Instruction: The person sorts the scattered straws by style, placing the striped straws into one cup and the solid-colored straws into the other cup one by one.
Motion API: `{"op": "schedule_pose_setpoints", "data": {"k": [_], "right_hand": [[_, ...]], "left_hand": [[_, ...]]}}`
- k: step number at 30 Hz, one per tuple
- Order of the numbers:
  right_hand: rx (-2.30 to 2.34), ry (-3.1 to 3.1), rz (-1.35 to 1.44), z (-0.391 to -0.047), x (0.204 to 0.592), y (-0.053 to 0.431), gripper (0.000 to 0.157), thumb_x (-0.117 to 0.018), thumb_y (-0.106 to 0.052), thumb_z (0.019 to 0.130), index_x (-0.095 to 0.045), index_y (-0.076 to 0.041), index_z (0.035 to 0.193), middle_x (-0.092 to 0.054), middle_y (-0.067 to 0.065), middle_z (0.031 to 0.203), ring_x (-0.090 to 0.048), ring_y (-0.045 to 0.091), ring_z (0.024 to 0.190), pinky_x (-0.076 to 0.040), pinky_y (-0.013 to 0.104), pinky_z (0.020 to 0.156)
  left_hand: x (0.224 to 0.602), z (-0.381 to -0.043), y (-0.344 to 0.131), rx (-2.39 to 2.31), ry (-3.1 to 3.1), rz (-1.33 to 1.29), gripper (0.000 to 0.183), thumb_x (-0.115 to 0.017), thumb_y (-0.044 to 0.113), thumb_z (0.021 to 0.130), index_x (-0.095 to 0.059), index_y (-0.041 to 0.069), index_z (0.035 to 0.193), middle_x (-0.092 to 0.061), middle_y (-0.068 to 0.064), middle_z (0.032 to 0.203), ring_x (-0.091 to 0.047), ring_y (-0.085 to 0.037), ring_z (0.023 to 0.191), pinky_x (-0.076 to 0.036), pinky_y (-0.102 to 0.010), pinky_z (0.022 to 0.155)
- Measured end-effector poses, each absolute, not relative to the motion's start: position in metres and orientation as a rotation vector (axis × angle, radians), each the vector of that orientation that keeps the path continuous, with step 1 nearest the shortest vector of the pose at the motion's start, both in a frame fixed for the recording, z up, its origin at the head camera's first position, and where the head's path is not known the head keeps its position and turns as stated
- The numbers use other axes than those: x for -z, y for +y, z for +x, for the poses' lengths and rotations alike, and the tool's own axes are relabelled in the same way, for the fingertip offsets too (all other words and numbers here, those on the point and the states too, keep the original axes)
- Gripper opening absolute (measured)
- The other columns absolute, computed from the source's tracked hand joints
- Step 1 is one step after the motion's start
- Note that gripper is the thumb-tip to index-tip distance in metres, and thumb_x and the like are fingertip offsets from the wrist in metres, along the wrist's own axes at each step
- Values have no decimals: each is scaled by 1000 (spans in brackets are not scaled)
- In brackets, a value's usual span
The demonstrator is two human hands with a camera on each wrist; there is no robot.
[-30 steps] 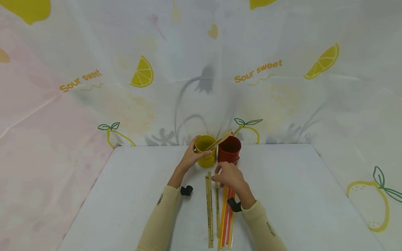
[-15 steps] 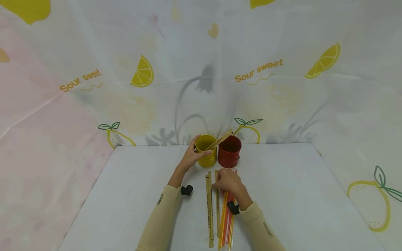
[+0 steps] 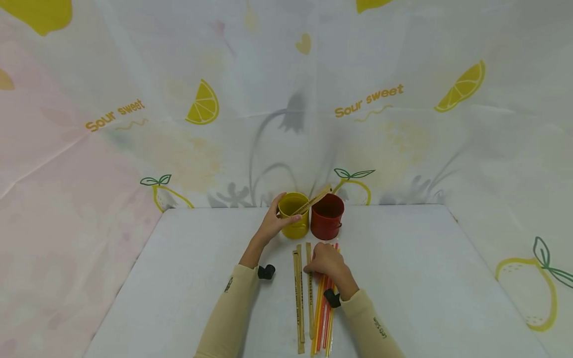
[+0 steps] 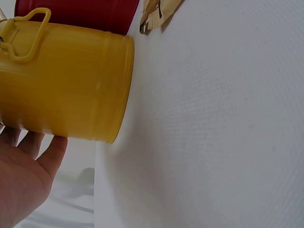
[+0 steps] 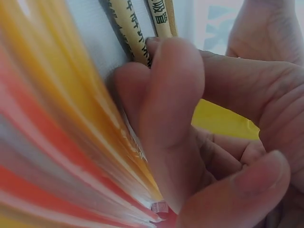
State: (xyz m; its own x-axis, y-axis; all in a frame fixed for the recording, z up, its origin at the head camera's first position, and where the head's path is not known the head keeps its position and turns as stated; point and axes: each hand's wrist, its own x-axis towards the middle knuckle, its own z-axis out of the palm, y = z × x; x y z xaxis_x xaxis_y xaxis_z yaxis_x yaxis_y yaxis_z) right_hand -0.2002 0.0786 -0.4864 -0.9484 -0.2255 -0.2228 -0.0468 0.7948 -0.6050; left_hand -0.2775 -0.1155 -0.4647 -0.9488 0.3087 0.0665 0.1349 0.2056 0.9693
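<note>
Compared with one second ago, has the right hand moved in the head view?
Yes: the right hand has drawn back, away from the unmoved red cup.

Right grip [image 3: 328, 261] drawn lower, clear of red cup [image 3: 327, 224], paper-wrapped straw's top uncovered.

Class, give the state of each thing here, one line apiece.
Yellow cup: upright, held by the left hand.
Red cup: upright, open-topped.
Paper-wrapped straws: some lying flat, at least one tilted in the yellow cup.
Orange and red straws: flat, partly hidden.
Right hand: curled at a wrapped straw, grip unclear.
</note>
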Motion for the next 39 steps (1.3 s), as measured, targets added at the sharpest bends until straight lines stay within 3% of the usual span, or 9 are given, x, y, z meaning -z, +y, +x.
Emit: {"op": "schedule_pose_setpoints", "data": {"k": [10,26,30,35,39], "right_hand": [[1024,2560,-236,-203,491,83,27,-76,-8,75,-61,-5,54,-57,3,44,-56,13,37,-33,22,37],[1101,2570,-296,-198,475,89,25,-69,-10,77,-62,-4,55,-59,5,46,-62,23,43,-30,22,37],[1139,2596,-348,-194,456,94,24,-68,-11,79,-63,-5,56,-59,4,48,-63,28,48,-36,23,38],[1256,2605,-352,-193,434,99,15,-69,-11,84,-64,-4,72,-61,4,55,-64,29,49,-53,35,48],[1355,2640,-335,-191,418,102,12,-70,-11,86,-64,-4,78,-63,4,61,-63,25,47,-55,39,52]], "left_hand": [[465,-277,-115,-1867,2329,422,93,-75,21,88,-16,7,157,-29,-16,155,-35,-36,138,-34,-49,108],[473,-281,-116,-1840,2340,414,92,-74,23,89,-15,9,158,-26,-17,156,-34,-36,139,-34,-49,108],[492,-292,-116,-1870,2340,408,93,-75,24,88,-16,15,158,-26,-15,157,-33,-35,139,-32,-49,110],[498,-295,-115,-1912,2346,400,92,-77,29,87,-20,20,157,-30,-11,155,-34,-33,138,-29,-50,111],[497,-294,-114,-1926,2363,394,92,-80,33,84,-23,21,156,-34,-9,152,-37,-32,136,-30,-51,110]]}}
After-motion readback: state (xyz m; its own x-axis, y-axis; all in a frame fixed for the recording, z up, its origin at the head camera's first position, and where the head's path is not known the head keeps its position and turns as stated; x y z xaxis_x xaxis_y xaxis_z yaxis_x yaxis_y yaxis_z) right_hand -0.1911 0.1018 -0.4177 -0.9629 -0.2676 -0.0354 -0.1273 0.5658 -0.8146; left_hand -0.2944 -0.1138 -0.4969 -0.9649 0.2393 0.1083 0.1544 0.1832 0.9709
